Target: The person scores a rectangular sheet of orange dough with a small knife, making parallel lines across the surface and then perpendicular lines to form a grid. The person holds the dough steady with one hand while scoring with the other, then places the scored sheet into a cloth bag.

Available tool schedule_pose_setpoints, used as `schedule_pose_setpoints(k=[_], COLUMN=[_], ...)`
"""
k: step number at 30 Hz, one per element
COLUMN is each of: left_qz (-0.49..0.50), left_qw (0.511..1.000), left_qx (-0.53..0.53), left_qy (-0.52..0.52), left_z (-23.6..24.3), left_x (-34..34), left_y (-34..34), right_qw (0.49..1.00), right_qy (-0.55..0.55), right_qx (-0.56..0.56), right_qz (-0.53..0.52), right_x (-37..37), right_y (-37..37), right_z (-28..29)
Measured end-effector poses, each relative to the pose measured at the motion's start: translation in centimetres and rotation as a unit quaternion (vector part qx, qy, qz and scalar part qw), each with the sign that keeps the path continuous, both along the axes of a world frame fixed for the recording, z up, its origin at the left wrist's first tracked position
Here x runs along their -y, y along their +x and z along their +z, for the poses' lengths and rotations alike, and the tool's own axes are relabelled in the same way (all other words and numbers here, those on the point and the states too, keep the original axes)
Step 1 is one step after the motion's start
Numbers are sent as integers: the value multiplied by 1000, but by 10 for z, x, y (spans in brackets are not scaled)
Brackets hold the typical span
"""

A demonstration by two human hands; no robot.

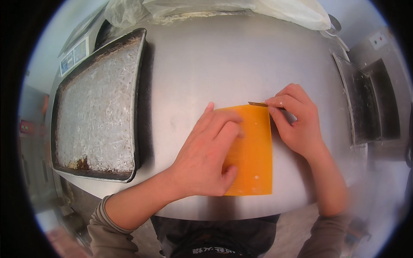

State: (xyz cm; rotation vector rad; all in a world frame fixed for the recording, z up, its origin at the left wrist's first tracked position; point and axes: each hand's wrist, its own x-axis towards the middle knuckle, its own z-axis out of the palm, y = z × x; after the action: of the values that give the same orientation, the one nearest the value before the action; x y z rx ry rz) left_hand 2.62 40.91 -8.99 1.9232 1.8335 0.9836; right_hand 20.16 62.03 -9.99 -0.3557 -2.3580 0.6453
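Note:
A flat orange rectangular sheet (254,159) lies on a stainless steel table (223,64), near its front edge. My left hand (206,157) presses flat on the sheet's left half, fingers spread toward its top edge. My right hand (297,122) pinches a small thin blade (258,103) whose tip rests at the sheet's top right corner. Most of the blade's handle is hidden inside my fingers.
A large worn baking tray (97,107) with a scratched, crusted floor sits at the table's left. A second dark tray (357,103) lies at the right edge. Crumpled clear plastic (215,8) sits at the table's far side.

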Motion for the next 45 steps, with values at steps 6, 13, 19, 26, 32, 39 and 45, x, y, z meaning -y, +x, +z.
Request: schedule_pose_setpoints(k=[6,13,19,26,32,39,45], left_qz=[27,81,80,98,109,109,106], left_qw=[999,996,995,994,992,992,992], left_qx=[-8,-17,55,53,51,51,48], left_qy=[16,31,18,-16,-36,-43,-39], left_z=[-3,-9,-8,-4,-2,-1,-1], left_x=[-1,-2,-1,-1,0,-1,-1], left_y=[1,1,-1,-5,-5,-6,-6], right_qw=[999,998,998,999,997,995,992], right_qy=[47,54,62,34,14,-8,3], right_qx=[-5,1,8,29,60,79,87], right_qz=[22,13,11,31,45,69,86], right_x=[2,5,6,12,14,18,22], right_y=[-4,-12,-11,-7,2,11,17], right_z=[-3,-10,-10,-6,-1,5,9])
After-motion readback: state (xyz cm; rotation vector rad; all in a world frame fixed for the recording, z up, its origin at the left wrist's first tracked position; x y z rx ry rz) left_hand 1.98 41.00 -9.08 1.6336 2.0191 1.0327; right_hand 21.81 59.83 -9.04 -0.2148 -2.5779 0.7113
